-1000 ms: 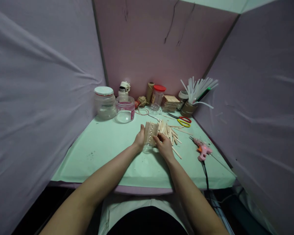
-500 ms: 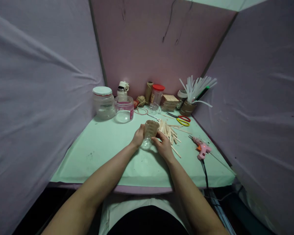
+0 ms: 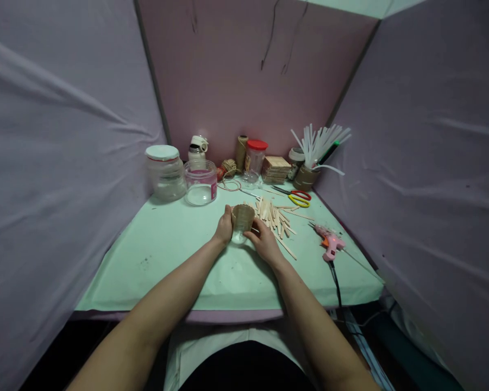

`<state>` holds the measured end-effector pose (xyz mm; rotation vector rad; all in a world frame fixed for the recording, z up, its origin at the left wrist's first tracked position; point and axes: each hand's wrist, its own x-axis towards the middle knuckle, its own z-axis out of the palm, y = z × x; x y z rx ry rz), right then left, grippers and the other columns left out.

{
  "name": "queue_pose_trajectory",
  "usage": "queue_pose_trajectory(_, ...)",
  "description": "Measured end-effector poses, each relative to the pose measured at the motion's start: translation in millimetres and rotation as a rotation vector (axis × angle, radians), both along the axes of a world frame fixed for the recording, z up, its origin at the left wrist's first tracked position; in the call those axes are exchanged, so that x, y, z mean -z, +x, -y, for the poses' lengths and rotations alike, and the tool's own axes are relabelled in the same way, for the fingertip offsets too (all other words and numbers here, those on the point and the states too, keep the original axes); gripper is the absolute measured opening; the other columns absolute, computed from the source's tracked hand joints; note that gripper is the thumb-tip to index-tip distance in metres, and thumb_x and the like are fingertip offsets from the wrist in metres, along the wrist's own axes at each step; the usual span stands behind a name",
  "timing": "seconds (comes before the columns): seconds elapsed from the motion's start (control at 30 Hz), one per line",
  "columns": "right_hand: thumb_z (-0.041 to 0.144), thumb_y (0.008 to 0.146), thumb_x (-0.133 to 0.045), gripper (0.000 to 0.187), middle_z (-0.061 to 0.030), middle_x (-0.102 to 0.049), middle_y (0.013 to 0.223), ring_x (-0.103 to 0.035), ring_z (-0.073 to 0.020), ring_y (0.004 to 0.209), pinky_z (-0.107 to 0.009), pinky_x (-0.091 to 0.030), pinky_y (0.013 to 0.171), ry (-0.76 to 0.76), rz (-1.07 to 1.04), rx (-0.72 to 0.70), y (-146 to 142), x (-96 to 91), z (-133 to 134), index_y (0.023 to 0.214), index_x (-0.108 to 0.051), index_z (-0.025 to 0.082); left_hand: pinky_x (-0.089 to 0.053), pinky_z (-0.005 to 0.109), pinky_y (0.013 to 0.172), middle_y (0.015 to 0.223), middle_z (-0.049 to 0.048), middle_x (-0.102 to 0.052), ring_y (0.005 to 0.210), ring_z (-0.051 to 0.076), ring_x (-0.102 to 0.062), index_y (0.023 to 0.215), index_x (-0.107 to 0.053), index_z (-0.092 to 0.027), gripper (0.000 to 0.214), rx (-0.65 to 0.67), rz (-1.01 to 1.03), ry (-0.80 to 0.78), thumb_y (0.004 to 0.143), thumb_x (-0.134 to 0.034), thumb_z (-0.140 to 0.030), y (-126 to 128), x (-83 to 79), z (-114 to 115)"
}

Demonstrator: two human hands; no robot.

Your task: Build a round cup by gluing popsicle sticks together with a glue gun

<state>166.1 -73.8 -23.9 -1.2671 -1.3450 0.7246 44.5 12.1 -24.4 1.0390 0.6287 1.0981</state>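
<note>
A small clear jar clad in wooden craft sticks [image 3: 242, 219] stands nearly upright on the green table [image 3: 179, 250], its open mouth facing up. My left hand [image 3: 224, 228] grips its left side with the fingers curled round it. My right hand [image 3: 262, 243] holds its right side near the base, thumb against the sticks. A loose pile of craft sticks [image 3: 274, 216] lies just right of the jar.
A pink glue gun [image 3: 328, 242] lies at the right with its black cord running off the front edge. Red and yellow scissors [image 3: 296, 196], a stack of wooden pieces [image 3: 276, 169], twine, a cup of white straws [image 3: 309, 163] and several jars [image 3: 165, 171] line the back. Cloth walls close in on three sides.
The stick-clad jar was lying tilted with its side towards me; both hands have turned it upright so its open mouth shows. The camera view has shifted slightly to the right.
</note>
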Motion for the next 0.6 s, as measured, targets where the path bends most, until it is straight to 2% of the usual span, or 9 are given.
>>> queue_pose_trajectory(0.17,0.03,0.068,-0.077,0.064,-0.0089,-0.061,0.13,-0.058,-0.0245,0.116,-0.044,-0.044,0.103,0.017,0.065,0.05,12.2,5.3,3.5,0.129,-0.057,0.025,-0.051,0.032,0.083,0.097,0.0096,-0.073,0.09,0.02,-0.068,0.098,-0.068,-0.015,0.071,-0.16,-0.052,0.048,0.082,-0.038,-0.077,-10.6,-6.7,1.6)
queue_pose_trajectory(0.27,0.031,0.074,-0.07,0.05,-0.0102,-0.066,0.122,-0.063,-0.0232,0.105,-0.042,-0.049,0.095,0.013,0.142,0.143,24.2,5.7,6.5,0.123,-0.061,0.023,-0.051,0.029,0.078,0.092,0.0092,-0.071,0.086,0.018,-0.066,0.094,-0.067,-0.015,0.067,-0.239,-0.084,0.053,0.086,-0.036,-0.073,-14.7,-9.5,2.3)
queue_pose_trajectory(0.37,0.029,0.083,-0.056,0.033,-0.0112,-0.071,0.107,-0.065,-0.0228,0.095,-0.041,-0.05,0.09,-0.003,0.292,0.293,40.5,-3.1,5.4,0.112,-0.067,0.018,-0.05,0.028,0.075,0.084,0.0077,-0.069,0.08,0.016,-0.065,0.089,-0.066,-0.015,0.063,-0.318,-0.098,0.069,0.087,-0.038,-0.07,-15.5,-10.1,1.9)
queue_pose_trajectory(0.47,0.025,0.086,-0.05,0.031,-0.0133,-0.07,0.11,-0.063,-0.0251,0.101,-0.04,-0.046,0.093,-0.03,0.524,0.397,56.9,-17.0,-3.9,0.111,-0.067,0.016,-0.049,0.027,0.072,0.081,0.0063,-0.067,0.075,0.015,-0.063,0.087,-0.066,-0.015,0.06,-0.338,-0.104,0.081,0.088,-0.039,-0.068,-15.0,-9.1,1.5)
queue_pose_trajectory(0.6,0.024,0.083,-0.057,0.04,-0.0177,-0.062,0.124,-0.054,-0.0289,0.117,-0.04,-0.039,0.1,-0.116,0.801,0.354,68.3,-21.9,-24.6,0.121,-0.061,0.012,-0.049,0.027,0.07,0.081,0.0062,-0.066,0.073,0.014,-0.062,0.086,-0.066,-0.015,0.058,-0.329,-0.113,0.093,0.089,-0.04,-0.066,-15.3,-8.8,2.5)
